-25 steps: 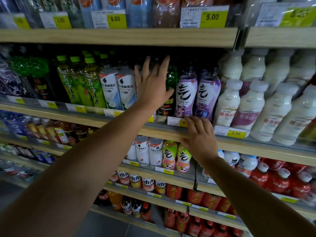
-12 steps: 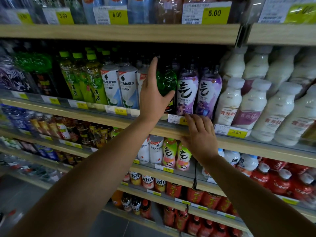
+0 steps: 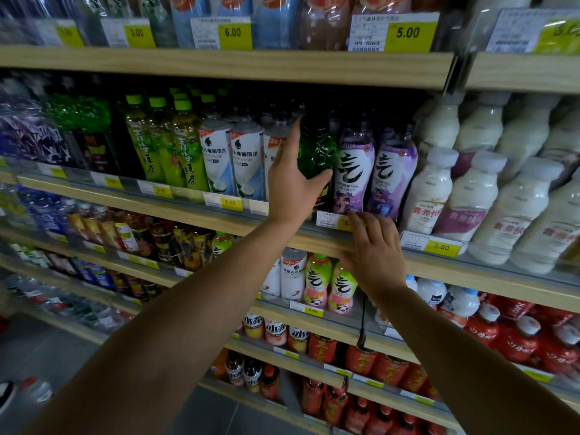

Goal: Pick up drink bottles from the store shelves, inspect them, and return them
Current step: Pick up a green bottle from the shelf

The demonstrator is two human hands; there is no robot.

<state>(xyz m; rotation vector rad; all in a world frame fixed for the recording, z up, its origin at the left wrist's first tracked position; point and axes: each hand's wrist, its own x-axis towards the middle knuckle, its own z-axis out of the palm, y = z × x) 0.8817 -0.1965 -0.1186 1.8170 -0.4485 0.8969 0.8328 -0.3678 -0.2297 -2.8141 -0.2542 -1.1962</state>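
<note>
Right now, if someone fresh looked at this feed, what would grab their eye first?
First, the left hand gripping a green bottle on the middle shelf, between white-labelled bottles and purple-labelled bottles. Next, the right hand resting with straight fingers on the shelf edge just below, by a price tag. To the right stands a block of white milky bottles.

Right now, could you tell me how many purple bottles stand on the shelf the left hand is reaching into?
2: one purple bottle right beside the green bottle, another to its right. More may hide behind.
</note>
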